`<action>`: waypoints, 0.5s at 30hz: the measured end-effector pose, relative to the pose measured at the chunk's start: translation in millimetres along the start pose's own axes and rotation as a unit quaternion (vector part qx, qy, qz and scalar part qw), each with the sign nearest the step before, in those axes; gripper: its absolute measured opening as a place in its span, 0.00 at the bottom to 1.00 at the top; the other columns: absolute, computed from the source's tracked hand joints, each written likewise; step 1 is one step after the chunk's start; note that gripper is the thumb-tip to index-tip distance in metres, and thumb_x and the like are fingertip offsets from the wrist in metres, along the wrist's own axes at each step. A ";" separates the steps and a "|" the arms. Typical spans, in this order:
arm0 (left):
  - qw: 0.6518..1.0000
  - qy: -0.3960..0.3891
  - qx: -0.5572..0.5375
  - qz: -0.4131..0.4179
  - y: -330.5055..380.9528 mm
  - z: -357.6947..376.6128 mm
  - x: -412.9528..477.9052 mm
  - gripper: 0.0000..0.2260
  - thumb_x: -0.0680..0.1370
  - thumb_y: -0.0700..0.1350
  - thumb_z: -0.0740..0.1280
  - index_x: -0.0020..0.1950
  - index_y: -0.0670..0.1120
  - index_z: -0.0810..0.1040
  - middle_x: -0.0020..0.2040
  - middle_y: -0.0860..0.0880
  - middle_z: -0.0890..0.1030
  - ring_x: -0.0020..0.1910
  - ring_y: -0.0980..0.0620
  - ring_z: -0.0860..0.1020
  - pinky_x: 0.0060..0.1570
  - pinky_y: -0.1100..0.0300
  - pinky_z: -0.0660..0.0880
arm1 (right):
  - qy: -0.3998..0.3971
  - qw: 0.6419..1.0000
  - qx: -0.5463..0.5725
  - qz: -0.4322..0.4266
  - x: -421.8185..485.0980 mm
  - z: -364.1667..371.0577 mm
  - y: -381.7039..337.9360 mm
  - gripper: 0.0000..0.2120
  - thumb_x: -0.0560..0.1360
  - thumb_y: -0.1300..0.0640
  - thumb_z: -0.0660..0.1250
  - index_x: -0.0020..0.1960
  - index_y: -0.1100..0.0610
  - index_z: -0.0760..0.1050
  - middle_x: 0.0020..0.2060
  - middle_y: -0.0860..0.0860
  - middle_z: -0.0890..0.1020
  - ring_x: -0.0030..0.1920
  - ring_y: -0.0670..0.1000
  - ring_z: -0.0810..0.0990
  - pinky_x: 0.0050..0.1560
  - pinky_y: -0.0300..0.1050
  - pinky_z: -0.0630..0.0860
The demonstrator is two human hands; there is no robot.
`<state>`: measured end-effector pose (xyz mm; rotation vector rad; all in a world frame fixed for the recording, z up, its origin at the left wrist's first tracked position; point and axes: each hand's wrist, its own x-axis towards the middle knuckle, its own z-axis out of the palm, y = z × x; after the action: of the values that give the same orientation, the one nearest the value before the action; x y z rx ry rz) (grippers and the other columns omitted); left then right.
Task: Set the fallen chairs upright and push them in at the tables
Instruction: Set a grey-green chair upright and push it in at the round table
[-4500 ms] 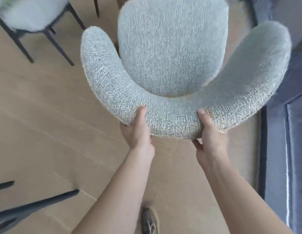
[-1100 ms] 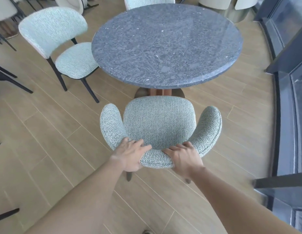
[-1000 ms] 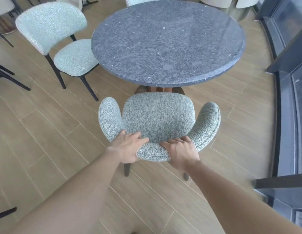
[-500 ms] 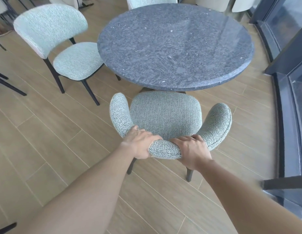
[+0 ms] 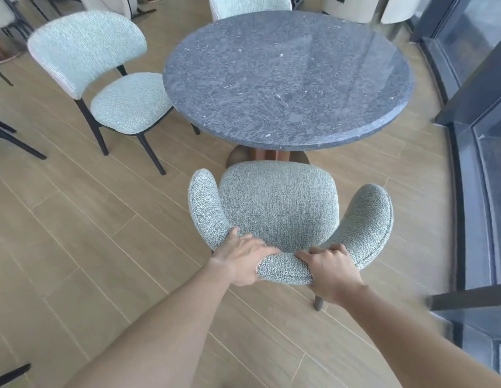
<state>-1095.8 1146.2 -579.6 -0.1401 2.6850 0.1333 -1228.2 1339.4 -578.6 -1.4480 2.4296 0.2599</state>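
The chair (image 5: 277,203) stands upright on its legs on the near side of the round table (image 5: 288,79), seat facing it and not yet tucked under. Through the wide lens I cannot tell whether the seat's front edge has reached the rim. The left hand (image 5: 243,259) and right hand (image 5: 332,271) both grip the top of the curved backrest, one on each side of its middle, fingers curled over the padded rail. That is probably the best hold: the boucle padding looks soft and grippy over a stiff frame, and an even, low push should slide it straight toward the pedestal (image 5: 267,156). It likely has some weight, so its legs may drag on the plank floor (image 5: 103,247). Left of the table a second chair (image 5: 103,79) stands upright, and a third chair (image 5: 249,7) is at the far side.
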 end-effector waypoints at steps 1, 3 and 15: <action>1.000 0.003 -0.004 0.001 4.3 0.9 0.2 0.36 0.81 0.59 0.73 0.85 0.62 0.59 0.74 0.51 0.77 0.74 0.47 0.74 0.81 0.35 0.56 | 0.002 1.000 -0.004 0.001 -5.5 1.6 2.4 0.28 0.76 0.51 0.69 0.75 0.41 0.69 0.59 0.44 0.82 0.61 0.54 0.84 0.74 0.53 0.63; 1.000 0.001 -0.011 0.007 12.9 1.2 0.4 0.36 0.81 0.57 0.74 0.85 0.62 0.60 0.74 0.51 0.77 0.73 0.47 0.75 0.81 0.36 0.56 | -0.008 1.000 -0.002 0.006 -15.3 4.0 6.0 0.29 0.76 0.51 0.69 0.76 0.41 0.68 0.59 0.43 0.82 0.61 0.53 0.84 0.75 0.53 0.63; 1.000 0.002 -0.002 -0.031 58.5 -0.5 5.7 0.36 0.79 0.64 0.73 0.84 0.63 0.60 0.76 0.50 0.77 0.75 0.46 0.75 0.81 0.39 0.57 | 0.010 0.999 0.022 -0.022 -38.9 17.6 37.2 0.29 0.79 0.49 0.68 0.79 0.38 0.66 0.65 0.40 0.80 0.69 0.49 0.78 0.77 0.52 0.59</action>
<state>-1108.2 1203.6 -577.5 -0.2256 2.6817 0.1185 -1240.7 1394.5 -581.6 -1.4889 2.3997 0.1815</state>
